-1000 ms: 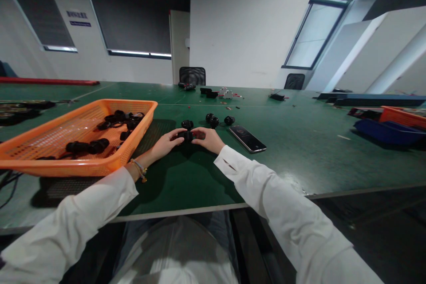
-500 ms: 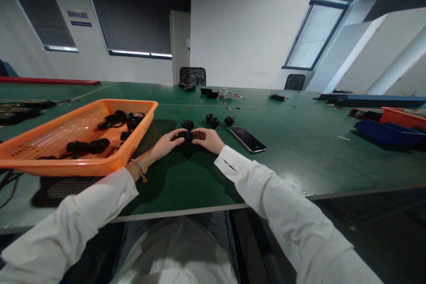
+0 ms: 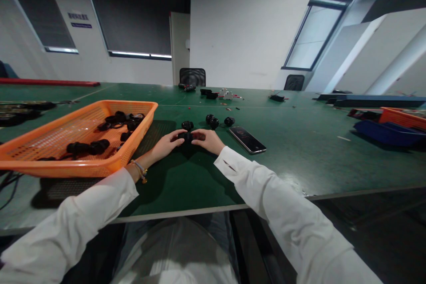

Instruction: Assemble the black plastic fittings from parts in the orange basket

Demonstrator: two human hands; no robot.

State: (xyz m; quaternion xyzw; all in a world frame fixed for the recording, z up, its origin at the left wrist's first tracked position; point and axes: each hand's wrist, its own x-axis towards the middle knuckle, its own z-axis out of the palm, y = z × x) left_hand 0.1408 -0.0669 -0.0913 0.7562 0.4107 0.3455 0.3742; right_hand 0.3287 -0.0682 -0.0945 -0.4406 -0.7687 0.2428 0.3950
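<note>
- A smartphone [image 3: 247, 139] lies face up on the green table [image 3: 299, 142] at 1 o'clock from the seat.
- A mesh chair [image 3: 192, 77] stands beyond the table at 12 o'clock.
- A second chair [image 3: 294, 82] stands near a window [image 3: 314, 37] at 1 o'clock.
- A blue tray [image 3: 388, 134] sits beside an orange tray [image 3: 402, 118] at 2 o'clock.
- A red bar [image 3: 49, 82] stretches across at 11 o'clock.

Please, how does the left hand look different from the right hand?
The left hand has bracelets at its wrist; the right hand shows none. The left sleeve ends farther from the left hand, while the right sleeve reaches close to the right hand. Both hands hold the same black part.
</note>
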